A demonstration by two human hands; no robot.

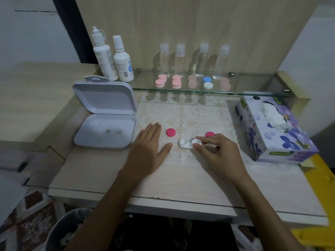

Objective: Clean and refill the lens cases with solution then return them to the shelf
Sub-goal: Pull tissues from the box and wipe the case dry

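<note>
Lens case (187, 143) uncapped at centre frame, long axis left-right.
Pinched at right well by right hand (215, 151); left hand (147, 147) flat, released, on tabletop (181, 187).

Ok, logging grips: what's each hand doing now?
Left hand: open, flat on the table.
Right hand: pinching the lens case.

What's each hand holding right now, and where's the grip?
The right hand pinches the white lens case at its right-hand well, thumb and forefinger on the rim. The left hand lies flat on the table, holding nothing.
</note>
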